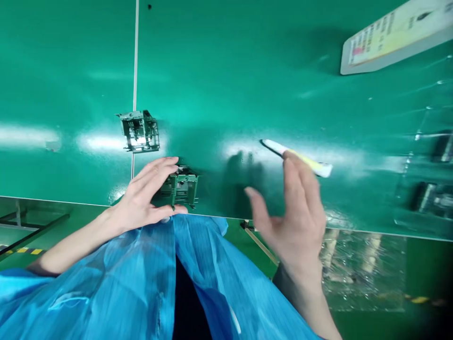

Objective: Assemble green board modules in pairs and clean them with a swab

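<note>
My left hand point(148, 196) grips a small green framed part point(180, 186) near the front edge of the green table point(219, 71), thumb under it and fingers over it. A second, similar green part point(140, 131) lies on the table just beyond, untouched. My right hand point(293, 212) hovers above the table edge with its fingers apart and holds nothing. Just past its fingertips a white and yellow pen-like tool point(300, 158) lies on the table.
A clear plastic tray point(428, 179) with dark parts sits at the right and hangs over the table edge. A white labelled card point(396, 35) lies at the far right corner. My blue smock point(141, 283) fills the foreground.
</note>
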The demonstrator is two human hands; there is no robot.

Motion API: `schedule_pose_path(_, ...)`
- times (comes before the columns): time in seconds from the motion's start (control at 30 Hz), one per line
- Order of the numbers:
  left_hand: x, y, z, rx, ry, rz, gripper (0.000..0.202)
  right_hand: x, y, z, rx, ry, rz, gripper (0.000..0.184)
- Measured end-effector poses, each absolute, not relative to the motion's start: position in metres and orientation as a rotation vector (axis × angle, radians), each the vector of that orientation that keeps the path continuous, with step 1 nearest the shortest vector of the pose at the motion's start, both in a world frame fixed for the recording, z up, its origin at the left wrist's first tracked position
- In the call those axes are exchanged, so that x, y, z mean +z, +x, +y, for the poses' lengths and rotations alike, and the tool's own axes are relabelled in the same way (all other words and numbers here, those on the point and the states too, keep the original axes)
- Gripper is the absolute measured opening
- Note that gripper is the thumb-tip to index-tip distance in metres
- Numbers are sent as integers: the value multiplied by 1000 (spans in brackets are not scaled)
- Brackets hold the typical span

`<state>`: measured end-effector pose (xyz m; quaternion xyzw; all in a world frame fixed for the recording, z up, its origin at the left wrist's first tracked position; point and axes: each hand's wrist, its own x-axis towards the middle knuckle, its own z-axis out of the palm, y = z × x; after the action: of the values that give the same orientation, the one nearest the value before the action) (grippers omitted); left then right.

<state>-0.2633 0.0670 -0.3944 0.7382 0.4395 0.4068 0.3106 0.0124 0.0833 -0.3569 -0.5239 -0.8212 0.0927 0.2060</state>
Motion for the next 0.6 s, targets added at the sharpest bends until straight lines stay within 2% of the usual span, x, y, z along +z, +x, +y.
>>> schedule_pose_path(0.1, -398, -258, 69, 1016, 2019, 1200, 78, -352, -20, 71, 829, -1257, -2256, 89)
schedule_pose_path(0.2, -394, -260, 61, 909, 2008, 1209, 80, -351, -44, 66, 1070, -1226, -2222, 83)
schedule_pose_path(0.3, -385, -274, 51, 934, 2007, 1218, 79, -354, -48, 72, 1047, -1205, -2198, 72)
schedule_pose_path(0.47, -388, -313, 62, 1493, 1856, 1502, 65, -354, -34, 111, 816, -1321, -2174, 64)
schedule_pose_path(0.6, -400, -329, 88, 1236, 1618, 1452, 83, -349, -40, 149, 748, -1268, -2335, 63)
